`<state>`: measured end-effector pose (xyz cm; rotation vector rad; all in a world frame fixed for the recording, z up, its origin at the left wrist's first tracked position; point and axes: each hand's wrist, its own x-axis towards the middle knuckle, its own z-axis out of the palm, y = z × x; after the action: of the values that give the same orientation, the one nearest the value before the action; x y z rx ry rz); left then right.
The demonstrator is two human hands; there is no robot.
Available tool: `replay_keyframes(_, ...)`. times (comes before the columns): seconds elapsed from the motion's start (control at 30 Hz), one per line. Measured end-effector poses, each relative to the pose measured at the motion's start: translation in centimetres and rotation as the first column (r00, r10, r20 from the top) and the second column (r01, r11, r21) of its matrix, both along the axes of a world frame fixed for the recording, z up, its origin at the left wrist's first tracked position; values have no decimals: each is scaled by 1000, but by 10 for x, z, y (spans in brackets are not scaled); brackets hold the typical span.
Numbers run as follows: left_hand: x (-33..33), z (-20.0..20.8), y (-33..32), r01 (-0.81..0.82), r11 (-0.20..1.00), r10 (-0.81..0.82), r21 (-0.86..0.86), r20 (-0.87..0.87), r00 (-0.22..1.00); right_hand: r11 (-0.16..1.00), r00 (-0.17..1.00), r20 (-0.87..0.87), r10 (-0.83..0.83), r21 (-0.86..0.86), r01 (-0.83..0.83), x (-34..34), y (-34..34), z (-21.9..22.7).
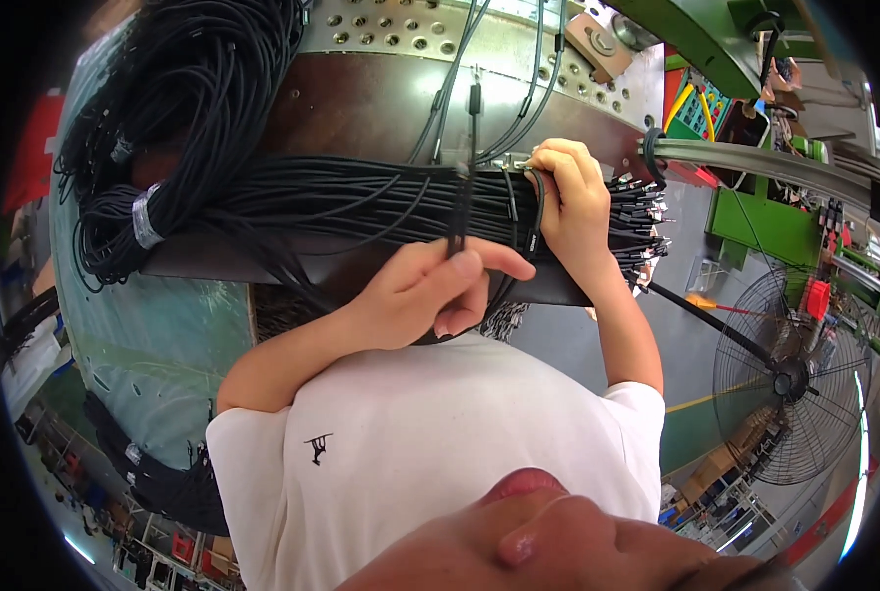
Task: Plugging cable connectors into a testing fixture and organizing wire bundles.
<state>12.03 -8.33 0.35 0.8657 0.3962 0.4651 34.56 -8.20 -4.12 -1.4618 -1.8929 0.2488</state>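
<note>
Closest to the lens, a white T-shirt (pixel 430 443) fills the lower part of the view, and both bare forearms rise from it toward the work.

At the centre of that work is a single black cable (pixel 457 222), hanging roughly upright in front of the bench edge. My left hand (pixel 425 295) pinches its lower end between thumb and forefinger, closed on it. Such a cable looks light, thin and limp, likely to bend and slip sideways if held loosely, so it seems best taken near its stiffer moulded end rather than mid-length.

My right hand (pixel 570 202) is curled shut over the bundle of black cables (pixel 361 202) that lies flat across the dark bench top (pixel 361 103), gripping it close to where the connector ends (pixel 642 231) fan out past the bench edge. That bundle probably handles as a heavy, springy mass.

Farther left, a large coil of black cable (pixel 179 118) is heaped, bound with a clear tape wrap (pixel 144 219). Behind the bench runs a perforated metal plate (pixel 410 30). To the right stand a floor fan (pixel 790 379) and green machinery (pixel 765 227).
</note>
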Motion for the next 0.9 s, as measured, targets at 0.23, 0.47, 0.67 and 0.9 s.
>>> replay_keyframes(0.23,13,-16,-10,87,994,-85,-62,43,996,999,999,30,31,41,-32,-3,2,3)
replay_keyframes(0.47,14,-12,-9,0,993,-1,-119,-10,1000,994,994,-101,44,-98,-54,6,2,3)
replay_keyframes(0.67,20,-11,-5,-26,999,23,-28,-96,995,963,987,-89,130,-226,-147,26,8,24)
replay_keyframes(0.9,33,1,-2,-96,994,101,43,-136,986,822,613,-776,-149,-442,-360,-11,-14,79)
